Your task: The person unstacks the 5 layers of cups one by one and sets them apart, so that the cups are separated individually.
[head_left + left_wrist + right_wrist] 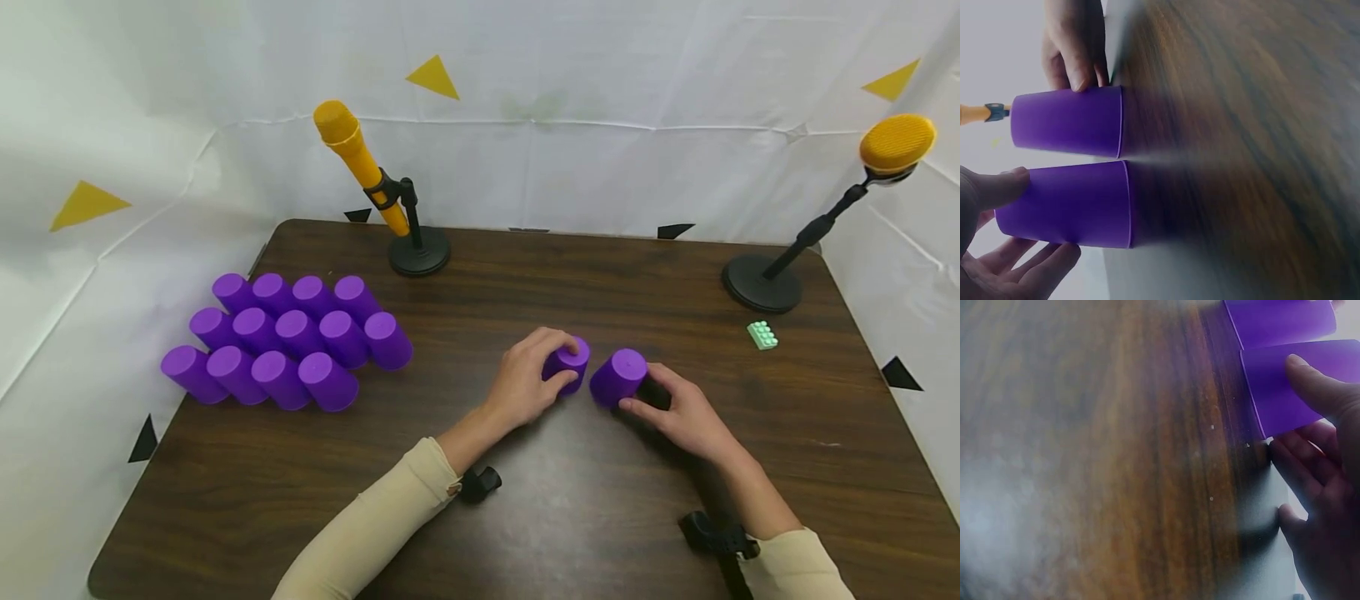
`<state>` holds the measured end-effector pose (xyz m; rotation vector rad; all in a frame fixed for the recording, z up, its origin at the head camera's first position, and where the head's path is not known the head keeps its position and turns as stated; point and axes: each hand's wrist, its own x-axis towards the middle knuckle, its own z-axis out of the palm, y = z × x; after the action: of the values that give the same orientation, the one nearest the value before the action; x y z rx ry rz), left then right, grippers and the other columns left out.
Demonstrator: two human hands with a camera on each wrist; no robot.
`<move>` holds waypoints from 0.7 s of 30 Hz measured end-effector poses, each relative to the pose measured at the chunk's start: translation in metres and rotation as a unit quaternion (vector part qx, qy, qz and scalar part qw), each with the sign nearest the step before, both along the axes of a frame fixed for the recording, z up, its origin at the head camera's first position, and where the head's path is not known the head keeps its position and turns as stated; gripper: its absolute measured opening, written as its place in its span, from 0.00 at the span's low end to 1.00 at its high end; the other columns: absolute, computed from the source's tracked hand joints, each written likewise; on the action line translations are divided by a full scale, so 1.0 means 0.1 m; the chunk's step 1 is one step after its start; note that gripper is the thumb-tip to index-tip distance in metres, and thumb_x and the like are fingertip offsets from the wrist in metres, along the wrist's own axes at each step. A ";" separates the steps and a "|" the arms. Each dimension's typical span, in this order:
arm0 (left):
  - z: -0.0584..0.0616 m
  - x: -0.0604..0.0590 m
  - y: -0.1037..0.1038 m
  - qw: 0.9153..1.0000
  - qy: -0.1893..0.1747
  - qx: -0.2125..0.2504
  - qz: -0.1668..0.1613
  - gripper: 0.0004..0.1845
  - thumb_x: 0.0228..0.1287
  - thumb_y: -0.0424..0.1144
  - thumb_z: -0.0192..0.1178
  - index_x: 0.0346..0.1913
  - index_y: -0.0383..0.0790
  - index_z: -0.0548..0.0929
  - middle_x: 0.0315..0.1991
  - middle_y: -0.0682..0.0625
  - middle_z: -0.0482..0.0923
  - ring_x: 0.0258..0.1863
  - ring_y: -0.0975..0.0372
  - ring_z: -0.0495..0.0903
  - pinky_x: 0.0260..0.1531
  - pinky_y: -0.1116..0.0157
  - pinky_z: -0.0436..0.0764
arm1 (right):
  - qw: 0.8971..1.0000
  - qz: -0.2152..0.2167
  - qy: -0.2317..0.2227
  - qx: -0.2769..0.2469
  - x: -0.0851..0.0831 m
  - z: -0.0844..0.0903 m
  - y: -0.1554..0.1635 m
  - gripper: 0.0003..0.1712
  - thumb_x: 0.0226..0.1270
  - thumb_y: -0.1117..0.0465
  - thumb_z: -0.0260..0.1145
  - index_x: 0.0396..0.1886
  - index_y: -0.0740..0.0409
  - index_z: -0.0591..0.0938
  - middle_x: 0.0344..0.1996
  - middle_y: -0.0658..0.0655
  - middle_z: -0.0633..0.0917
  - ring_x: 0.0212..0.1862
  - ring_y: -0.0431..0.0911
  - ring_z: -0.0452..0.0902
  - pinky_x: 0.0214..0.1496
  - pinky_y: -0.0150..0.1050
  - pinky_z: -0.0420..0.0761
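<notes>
Two purple cups stand upside down, side by side, near the middle of the table. My left hand [528,377] grips the left cup [570,367], with thumb and fingers on opposite sides of it; the left wrist view shows this cup [1072,206] from close by. On the right cup [617,379], my right hand [686,415] has its thumb on one side and its fingers on the other. In the right wrist view, that cup [1272,387] rests rim down on the wood. A narrow gap separates the two cups in the head view.
Several upside-down purple cups [279,379] stand in three rows at the left. A yellow microphone [360,158] on a black stand is at the back, another yellow-headed microphone [896,146] at the back right. A small mint-green toy brick [762,335] lies on the dark wooden table [825,467].
</notes>
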<state>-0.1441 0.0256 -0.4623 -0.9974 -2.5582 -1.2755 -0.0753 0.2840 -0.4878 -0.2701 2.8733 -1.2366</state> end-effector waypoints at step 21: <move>0.24 0.35 -1.63 0.975 0.005 0.037 0.219 0.18 0.53 0.30 0.73 0.46 0.44 0.81 0.52 0.52 0.79 0.49 0.61 0.78 0.45 0.56 0.81 | 1.000 0.000 0.012 -0.002 0.01 0.01 0.00 0.30 0.62 0.54 0.73 0.60 0.62 0.76 0.53 0.62 0.81 0.60 0.59 0.73 0.62 0.64 0.66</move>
<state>-0.1093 -0.1372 -0.4386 -0.3876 -2.5050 -1.2183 -0.0745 0.2837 -0.4872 -0.2888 2.8919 -1.2464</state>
